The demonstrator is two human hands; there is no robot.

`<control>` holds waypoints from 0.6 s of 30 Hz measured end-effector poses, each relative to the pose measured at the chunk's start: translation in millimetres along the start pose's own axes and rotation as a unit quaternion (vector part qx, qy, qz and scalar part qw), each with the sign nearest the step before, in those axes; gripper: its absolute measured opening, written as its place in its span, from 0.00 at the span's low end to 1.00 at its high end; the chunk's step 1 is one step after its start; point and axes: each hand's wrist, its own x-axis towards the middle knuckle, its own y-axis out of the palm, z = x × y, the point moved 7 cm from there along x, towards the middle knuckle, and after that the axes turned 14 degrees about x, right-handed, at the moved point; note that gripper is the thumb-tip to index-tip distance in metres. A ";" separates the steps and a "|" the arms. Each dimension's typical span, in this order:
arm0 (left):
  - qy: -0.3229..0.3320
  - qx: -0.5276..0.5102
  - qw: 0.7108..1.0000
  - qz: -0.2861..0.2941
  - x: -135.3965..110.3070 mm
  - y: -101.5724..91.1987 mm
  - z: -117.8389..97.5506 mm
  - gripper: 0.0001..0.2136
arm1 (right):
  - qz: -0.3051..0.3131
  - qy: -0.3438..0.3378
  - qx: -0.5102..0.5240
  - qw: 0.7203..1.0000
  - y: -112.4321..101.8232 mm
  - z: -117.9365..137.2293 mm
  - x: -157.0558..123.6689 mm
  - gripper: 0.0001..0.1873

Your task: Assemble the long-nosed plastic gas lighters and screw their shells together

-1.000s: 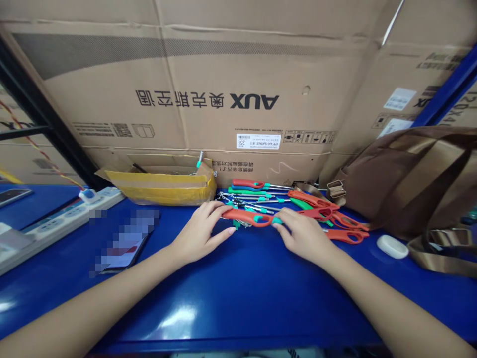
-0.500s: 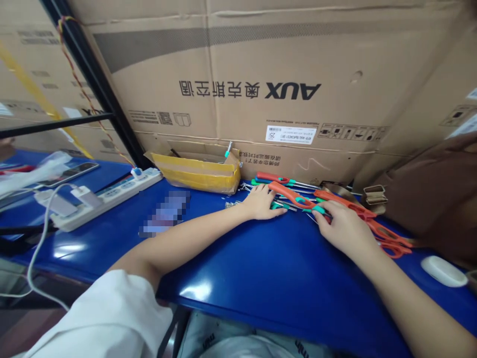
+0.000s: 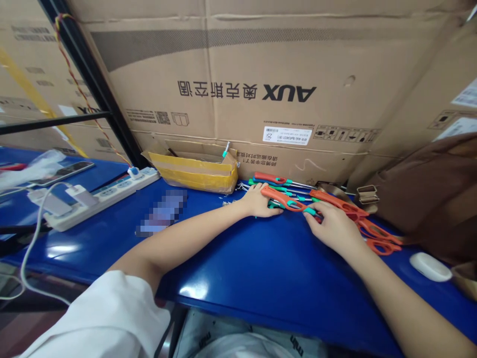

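Observation:
A long-necked lighter (image 3: 280, 197) with an orange handle and teal parts lies slanted over a pile of similar lighters. My right hand (image 3: 333, 226) is closed at its teal nozzle end, thumb and fingers pinching there; the fingertips are partly hidden. At the handle end, my left hand (image 3: 257, 203) lies over the pile's left side, thumb stretched out and apart from the fingers. Teal and metal pieces show between that thumb and fingers. Behind it is another orange-handled lighter (image 3: 266, 177). More orange handles (image 3: 378, 232) fan out to the right, beyond my right hand.
A yellow-taped open cardboard box (image 3: 197, 174) stands behind my left forearm. A power strip (image 3: 108, 196) with chargers and a blurred-out flat object (image 3: 162, 214) lie left. At right are a white rounded case (image 3: 430, 266) and a brown bag (image 3: 428, 199). Large cartons (image 3: 231, 54) back the blue table (image 3: 238, 268).
The view has shifted slightly, so most things sit a little further left. Both hands keep nearly the same places at the lighter.

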 end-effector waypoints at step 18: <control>0.026 0.038 0.999 -0.026 -55.2 -8.8 -36.3 0.35 | 0.081 -0.053 0.023 0.995 25.1 -6.5 26.2 0.11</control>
